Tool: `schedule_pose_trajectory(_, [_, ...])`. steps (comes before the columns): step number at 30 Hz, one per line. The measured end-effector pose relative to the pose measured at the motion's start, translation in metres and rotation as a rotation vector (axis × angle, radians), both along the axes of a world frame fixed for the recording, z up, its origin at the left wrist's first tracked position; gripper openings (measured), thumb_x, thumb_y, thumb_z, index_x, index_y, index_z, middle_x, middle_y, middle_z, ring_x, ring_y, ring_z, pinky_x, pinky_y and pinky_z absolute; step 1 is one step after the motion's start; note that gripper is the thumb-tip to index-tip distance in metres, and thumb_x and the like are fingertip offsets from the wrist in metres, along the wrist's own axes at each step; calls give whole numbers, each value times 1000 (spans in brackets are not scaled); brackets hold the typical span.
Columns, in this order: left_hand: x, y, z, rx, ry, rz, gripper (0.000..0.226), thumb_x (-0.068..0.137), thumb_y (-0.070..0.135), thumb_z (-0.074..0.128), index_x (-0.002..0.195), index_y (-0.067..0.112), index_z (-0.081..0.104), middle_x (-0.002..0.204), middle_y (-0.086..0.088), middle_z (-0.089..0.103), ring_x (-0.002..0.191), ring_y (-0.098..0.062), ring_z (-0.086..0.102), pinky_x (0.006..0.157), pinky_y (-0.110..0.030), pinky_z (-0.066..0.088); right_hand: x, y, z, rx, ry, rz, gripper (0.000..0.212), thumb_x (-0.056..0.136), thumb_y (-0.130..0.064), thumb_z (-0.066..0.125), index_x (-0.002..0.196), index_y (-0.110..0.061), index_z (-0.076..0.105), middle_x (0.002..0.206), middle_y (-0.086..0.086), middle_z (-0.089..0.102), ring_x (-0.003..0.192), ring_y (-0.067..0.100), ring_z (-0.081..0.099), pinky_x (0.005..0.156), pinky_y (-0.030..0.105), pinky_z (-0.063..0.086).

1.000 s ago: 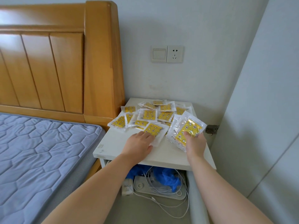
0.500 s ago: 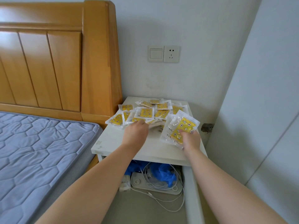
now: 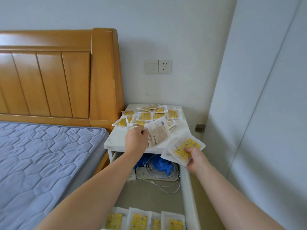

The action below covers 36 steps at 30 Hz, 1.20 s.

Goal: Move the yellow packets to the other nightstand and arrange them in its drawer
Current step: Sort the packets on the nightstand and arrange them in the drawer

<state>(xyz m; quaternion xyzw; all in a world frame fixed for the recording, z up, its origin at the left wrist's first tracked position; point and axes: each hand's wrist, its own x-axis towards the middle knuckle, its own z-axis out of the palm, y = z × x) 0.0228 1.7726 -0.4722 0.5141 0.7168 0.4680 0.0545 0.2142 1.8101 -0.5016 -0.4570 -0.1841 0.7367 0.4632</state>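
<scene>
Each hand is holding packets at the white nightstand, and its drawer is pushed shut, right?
Not quite. The head view shows the drawer pulled open, with a row of yellow packets at its near end. The rest is right: the left hand and the right hand each hold packets at the white nightstand.

1. Scattered packets (image 3: 145,116), far on the nightstand: yellow panels dotted with small round marks, white borders.
2. Flipped packet (image 3: 157,134), just nearer: white with brownish print.
3. Fanned packets (image 3: 184,149), to its right: the same dotted yellow, white-edged.
4. Drawer row (image 3: 139,221), nearest: yellow on white.
5. Nightstand (image 3: 116,141): white.
6. Headboard (image 3: 49,80), left: honey-orange wood in vertical panels.
7. Mattress (image 3: 41,155): grey-blue, quilted in hexagons.
8. Crumpled material (image 3: 162,164) under the top: bright blue; cable (image 3: 166,184): white.
</scene>
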Motion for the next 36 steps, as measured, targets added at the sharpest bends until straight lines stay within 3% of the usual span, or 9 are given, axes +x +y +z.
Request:
schedule_pose_trajectory(6, [25, -59, -24, 136, 530, -283, 20, 85, 1, 47, 67, 6, 56, 61, -7, 53, 52, -28, 52, 46, -34, 45, -6, -52, 7, -60, -126, 104, 35, 96, 0, 44, 131, 0, 47, 124, 20, 59, 109, 37, 60, 75, 48, 51])
schedule_pose_trajectory(10, [21, -79, -50, 322, 935, -479, 22, 76, 10, 43, 91, 10, 59, 75, -6, 66, 56, -23, 63, 38, -27, 47, -2, -65, 12, -18, -79, 135, 31, 101, -22, 43, 126, -6, 52, 97, 17, 65, 79, 32, 64, 56, 42, 54])
schedule_pose_trajectory(14, [17, -94, -56, 453, 1082, -540, 27, 80, 6, 44, 105, 10, 51, 89, -9, 68, 74, -23, 68, 38, -30, 49, 4, -76, 13, 58, -65, 260, 49, 91, -49, 53, 114, -6, 60, 103, 19, 69, 82, 32, 69, 56, 36, 57])
schedule_pose_trajectory(17, [22, -103, -60, 499, 1136, -560, 32, 78, 4, 47, 109, 10, 51, 91, -8, 69, 78, -22, 68, 36, -28, 47, 0, -84, 6, 76, -131, 278, 34, 85, -24, 69, 112, -5, 61, 95, 18, 70, 67, 28, 70, 50, 34, 56])
schedule_pose_trajectory(20, [28, -106, -65, 469, 1139, -561, 37, 71, 2, 67, 106, 10, 59, 87, -7, 67, 77, -22, 67, 36, -27, 45, -5, -87, -6, 71, -206, 161, 32, 83, 5, 63, 114, 1, 59, 91, 19, 65, 72, 31, 66, 57, 38, 55])
schedule_pose_trajectory(23, [32, -114, -74, 380, 997, -543, 23, 81, 24, 64, 99, 14, 72, 95, -3, 68, 87, -20, 66, 46, -29, 53, -4, -85, -21, 81, -256, 104, 30, 81, 9, 63, 110, 2, 60, 96, 19, 65, 83, 34, 65, 72, 47, 55])
schedule_pose_trajectory(27, [39, -117, -76, -81, 313, -288, 44, 94, 45, 48, 129, 21, 58, 132, 6, 54, 123, -11, 46, 95, -30, 47, 0, -80, -39, 149, -294, 95, 26, 82, 11, 61, 101, -6, 62, 93, 15, 67, 85, 32, 66, 63, 40, 55])
schedule_pose_trajectory(31, [29, -90, -78, -496, -307, -192, 65, 89, 46, 60, 143, 18, 39, 126, 0, 58, 108, -18, 60, 88, -32, 51, -4, -76, -55, 234, -363, 164, 28, 79, 10, 66, 101, -8, 65, 96, 13, 70, 83, 27, 68, 65, 40, 56])
schedule_pose_trajectory(36, [17, -70, -103, -616, -417, -251, 27, 86, 31, 70, 106, 16, 61, 97, 1, 69, 86, -16, 68, 76, -32, 58, -19, -60, -80, 231, -477, 162, 23, 74, -3, 77, 90, -15, 66, 95, 8, 71, 89, 27, 68, 83, 48, 54])
